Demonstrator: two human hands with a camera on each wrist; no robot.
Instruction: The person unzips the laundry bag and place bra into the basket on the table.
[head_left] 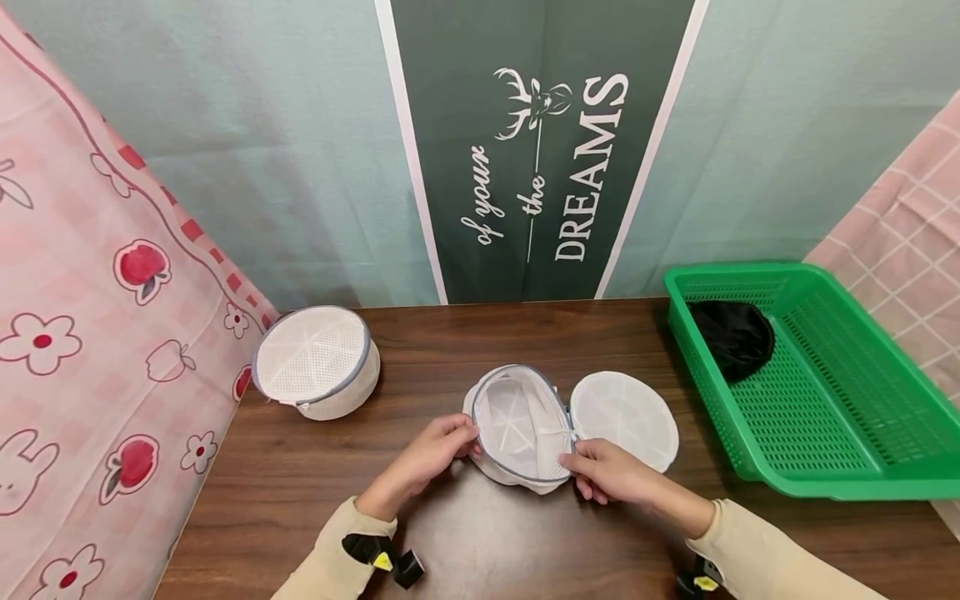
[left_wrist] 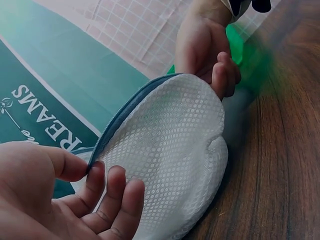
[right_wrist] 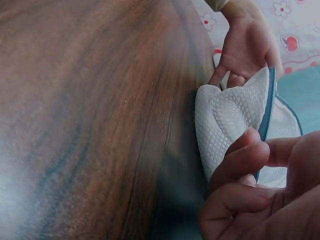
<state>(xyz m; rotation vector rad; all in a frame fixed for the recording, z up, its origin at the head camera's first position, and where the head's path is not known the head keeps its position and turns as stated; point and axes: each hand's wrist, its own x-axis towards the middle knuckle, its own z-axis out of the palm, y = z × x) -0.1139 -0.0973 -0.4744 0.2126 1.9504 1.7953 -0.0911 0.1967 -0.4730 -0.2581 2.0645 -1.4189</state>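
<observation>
At lower centre of the head view, an open white mesh bag (head_left: pixel 517 425) rests on the worktop (head_left: pixel 480 542). The fingers of the left hand (head_left: pixel 442 439) and right hand (head_left: pixel 611 471) pinch opposite sides of its blue rim (left_wrist: pixel 120 112). Its round lid (head_left: pixel 626 421) lies at right.

White mesh bag (left_wrist: pixel 172 145) pinched at its blue zippered rim (left_wrist: pixel 122 110).
The left hand (left_wrist: pixel 55 195) grips the rim between thumb and forefinger, other fingers bent beside the mesh. The right hand (left_wrist: pixel 202 55) is at the far end, its contact partly hidden. The bag's side dents inward above the wooden surface (left_wrist: pixel 270 170); behind are a pink grid cloth (left_wrist: pixel 130 35) and blurred green (left_wrist: pixel 255 62).
</observation>
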